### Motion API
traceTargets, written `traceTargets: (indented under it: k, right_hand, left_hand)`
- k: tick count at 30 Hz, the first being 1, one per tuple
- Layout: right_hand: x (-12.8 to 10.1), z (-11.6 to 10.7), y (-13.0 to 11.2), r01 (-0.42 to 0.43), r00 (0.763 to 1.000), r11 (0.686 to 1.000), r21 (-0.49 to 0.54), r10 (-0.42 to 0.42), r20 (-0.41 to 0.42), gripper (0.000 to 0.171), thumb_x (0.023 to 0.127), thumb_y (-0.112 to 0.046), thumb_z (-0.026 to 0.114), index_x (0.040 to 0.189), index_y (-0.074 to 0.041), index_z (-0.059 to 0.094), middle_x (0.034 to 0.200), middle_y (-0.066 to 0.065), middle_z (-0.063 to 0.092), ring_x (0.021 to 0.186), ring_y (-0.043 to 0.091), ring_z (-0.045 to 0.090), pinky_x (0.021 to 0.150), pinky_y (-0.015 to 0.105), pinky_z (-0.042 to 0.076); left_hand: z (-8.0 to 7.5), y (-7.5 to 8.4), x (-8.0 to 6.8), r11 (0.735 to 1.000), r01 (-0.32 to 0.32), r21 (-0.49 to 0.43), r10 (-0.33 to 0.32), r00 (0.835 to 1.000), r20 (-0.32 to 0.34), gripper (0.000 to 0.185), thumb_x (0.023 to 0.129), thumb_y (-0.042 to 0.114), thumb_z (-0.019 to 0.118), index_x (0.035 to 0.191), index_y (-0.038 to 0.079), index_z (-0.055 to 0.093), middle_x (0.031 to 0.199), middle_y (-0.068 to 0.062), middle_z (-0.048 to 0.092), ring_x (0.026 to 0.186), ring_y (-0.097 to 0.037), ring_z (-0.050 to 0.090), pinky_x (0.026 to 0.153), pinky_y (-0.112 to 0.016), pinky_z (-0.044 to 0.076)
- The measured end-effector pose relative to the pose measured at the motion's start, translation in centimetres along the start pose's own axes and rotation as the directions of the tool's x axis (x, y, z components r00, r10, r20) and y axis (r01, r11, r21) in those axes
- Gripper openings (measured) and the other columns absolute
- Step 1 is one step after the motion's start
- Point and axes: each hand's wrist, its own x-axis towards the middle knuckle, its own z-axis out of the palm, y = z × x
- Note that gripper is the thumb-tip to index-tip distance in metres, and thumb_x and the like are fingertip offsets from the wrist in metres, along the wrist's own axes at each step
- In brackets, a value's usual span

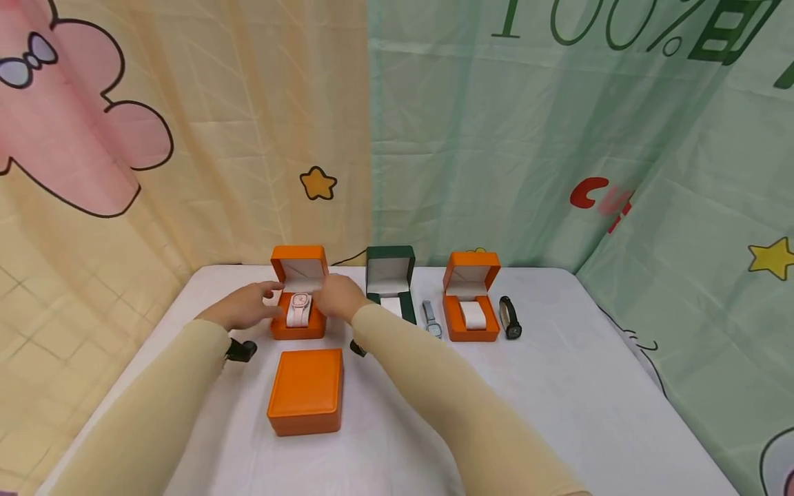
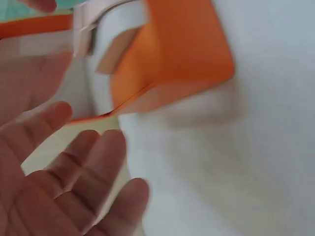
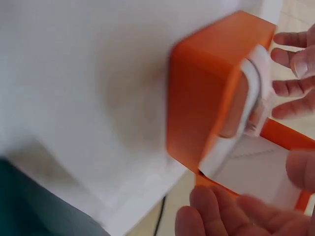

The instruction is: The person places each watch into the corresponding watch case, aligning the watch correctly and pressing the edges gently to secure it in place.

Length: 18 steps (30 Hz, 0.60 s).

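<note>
An orange watch box (image 1: 298, 333) stands with its lid up at the back left of the table. Inside it, a pink-and-white watch (image 1: 299, 308) is wrapped around a white cushion. My left hand (image 1: 243, 307) is at the box's left side, its fingers spread and loosely bent in the left wrist view. On the other side, my right hand (image 1: 340, 297) is close to the hinge and lid, with relaxed fingers (image 3: 204, 201) beside the box in the right wrist view. Neither hand grips anything. Nearer to me lies a closed orange box (image 1: 307, 386).
A dark green box (image 1: 391, 260) stands open in the middle, partly behind my right sleeve. Beside it lies a light blue watch (image 1: 431, 319). Another open orange box (image 1: 471, 334) holds a bare white cushion, with a black watch (image 1: 511, 318) to its right. Curtains hang behind the table.
</note>
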Motion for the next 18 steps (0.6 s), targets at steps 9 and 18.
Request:
traceTargets:
  k: [9,18]
  right_hand:
    - [1.2,-3.5,-1.0,-0.002,0.987,0.989,0.148,0.026,-0.16,0.06,0.113,-0.039,0.045,0.166,-0.016,0.032,0.164,0.002,0.048,0.147,0.022,0.052,0.122,0.038,0.042]
    - [2.3,-3.6,-1.2,0.032,0.992,0.985,0.169,-0.01,-0.129,0.052,0.114,-0.038,0.042,0.164,-0.022,0.04,0.163,-0.003,0.049,0.151,0.019,0.048,0.125,0.037,0.038]
  left_hand:
    - [-3.7,1.1,-0.2,0.976,0.07,-0.207,-0.116,0.969,-0.217,0.08,0.108,0.058,0.045,0.158,-0.004,0.035,0.153,-0.033,0.046,0.133,-0.049,0.052,0.112,-0.063,0.046]
    - [-4.3,2.8,2.1,0.973,0.039,-0.226,-0.092,0.969,-0.23,0.074,0.111,0.053,0.037,0.162,-0.001,0.034,0.154,-0.031,0.049,0.139,-0.048,0.051,0.12,-0.064,0.037]
